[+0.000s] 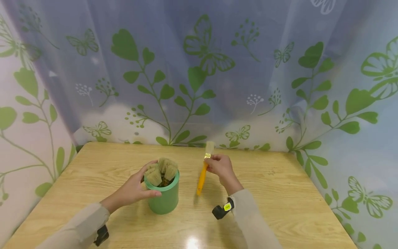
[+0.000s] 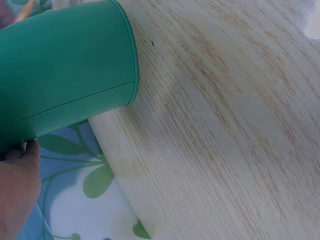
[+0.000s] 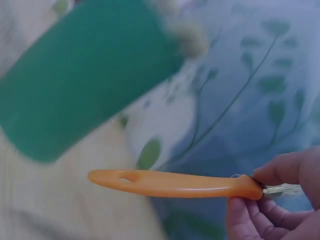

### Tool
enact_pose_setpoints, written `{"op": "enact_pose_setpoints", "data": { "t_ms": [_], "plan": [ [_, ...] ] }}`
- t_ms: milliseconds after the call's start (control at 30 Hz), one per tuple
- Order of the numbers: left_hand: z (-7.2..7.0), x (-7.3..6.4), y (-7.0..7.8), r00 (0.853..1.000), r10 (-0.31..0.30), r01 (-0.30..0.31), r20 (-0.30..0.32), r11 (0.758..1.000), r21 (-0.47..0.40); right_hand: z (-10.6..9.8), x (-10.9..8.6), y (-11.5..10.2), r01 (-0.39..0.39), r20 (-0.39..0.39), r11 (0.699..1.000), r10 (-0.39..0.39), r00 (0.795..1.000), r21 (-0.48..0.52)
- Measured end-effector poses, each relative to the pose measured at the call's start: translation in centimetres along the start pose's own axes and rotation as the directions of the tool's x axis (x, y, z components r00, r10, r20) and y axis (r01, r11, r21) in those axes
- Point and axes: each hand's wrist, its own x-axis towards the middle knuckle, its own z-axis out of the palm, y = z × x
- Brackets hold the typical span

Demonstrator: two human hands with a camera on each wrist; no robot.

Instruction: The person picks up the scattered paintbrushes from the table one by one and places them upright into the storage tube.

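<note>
A green pot [image 1: 164,199] stands upright on the table with several paintbrushes [image 1: 161,171] in it, pale bristles up. My left hand [image 1: 133,188] holds this pot near its rim, thumb along the near side and fingers round the far side. In the left wrist view, fingertips [image 2: 31,150] touch the pot's wall [image 2: 65,65]. To the right of the pot, my right hand [image 1: 221,167] pinches a paintbrush [image 1: 202,178] near its metal collar. Its bristles point up and its orange handle [image 3: 175,184] slants down, apart from the pot.
The light wooden table [image 1: 264,207] runs back to a curtain [image 1: 174,52] printed with leaves and butterflies, which also covers both sides. A black wrist camera [image 1: 222,209] is strapped to the right forearm, another [image 1: 102,235] to the left.
</note>
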Motion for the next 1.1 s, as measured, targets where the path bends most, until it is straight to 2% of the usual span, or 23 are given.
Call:
{"op": "enact_pose_setpoints", "data": {
  "t_ms": [133, 233, 300, 400, 500, 567, 667, 900, 1100],
  "plan": [
    [0.1, 0.0, 0.0, 1.0, -0.006, 0.006, -0.002, 1.0, 0.004, 0.7, -1.8, -2.9, 0.106, 0.045, 0.992, -0.109, 0.993, 0.068],
    [0.1, 0.0, 0.0, 1.0, -0.006, 0.006, -0.002, 1.0, 0.002, 1.5, -3.6, -4.7, 0.217, 0.061, 0.972, -0.223, 0.973, 0.096],
    [0.1, 0.0, -0.1, 1.0, -0.005, 0.005, 0.0, 1.0, 0.002, 2.1, -4.7, -5.6, 0.3, 0.068, 0.947, -0.309, 0.949, 0.113],
    [0.1, 0.0, -0.1, 1.0, -0.004, 0.004, -0.001, 1.0, 0.009, 3.0, -5.9, -6.2, 0.426, 0.075, 0.899, -0.434, 0.898, 0.096],
    [0.0, 0.1, -0.1, 1.0, -0.003, 0.003, -0.001, 1.0, 0.008, 4.0, -6.6, -5.9, 0.514, 0.089, 0.857, -0.515, 0.853, 0.031],
    [0.0, 0.1, -0.1, 1.0, 0.001, -0.001, 0.0, 1.0, -0.002, 4.6, -6.9, -5.4, 0.546, 0.105, 0.838, -0.542, 0.834, -0.01],
    [0.0, 0.1, -0.2, 1.0, 0.014, -0.014, 0.0, 1.0, -0.015, 5.4, -7.1, -4.4, 0.56, 0.144, 0.826, -0.549, 0.823, -0.054],
    [-0.1, 0.1, -0.5, 0.999, 0.031, -0.031, -0.015, 0.999, -0.011, 6.2, -7.0, -2.5, 0.532, 0.229, 0.838, -0.498, 0.836, -0.122],
    [-0.1, 0.1, -0.3, 0.999, 0.047, -0.048, -0.008, 0.998, -0.027, 6.4, -7.4, -2.1, 0.537, 0.248, 0.832, -0.495, 0.833, -0.142]
  ]
}}
